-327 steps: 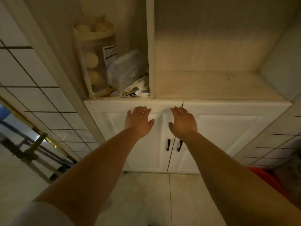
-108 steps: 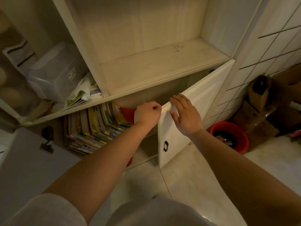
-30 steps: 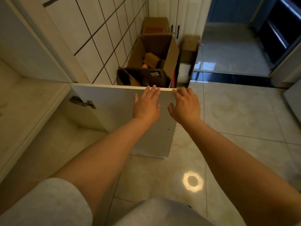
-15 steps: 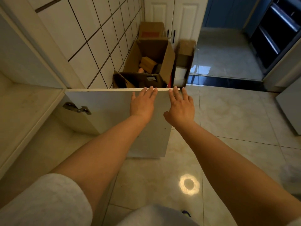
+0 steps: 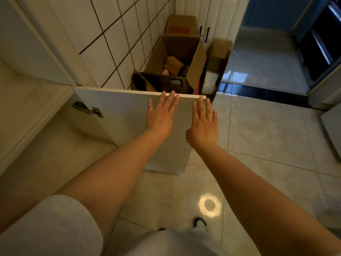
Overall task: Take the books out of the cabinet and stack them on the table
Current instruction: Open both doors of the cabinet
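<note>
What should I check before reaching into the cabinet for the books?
1. White cabinet door swung wide open: ok.
2. Left hand empty, flat with fingers spread near the door's top edge: ok.
3. Right hand empty, open at the door's outer corner: ok.
4. Books in view: not ok; the camera faces the door and floor.
5. Open brown cardboard box stands beyond the door, clear of it: ok.
6. Table for stacking: cannot tell; none in view.
</note>
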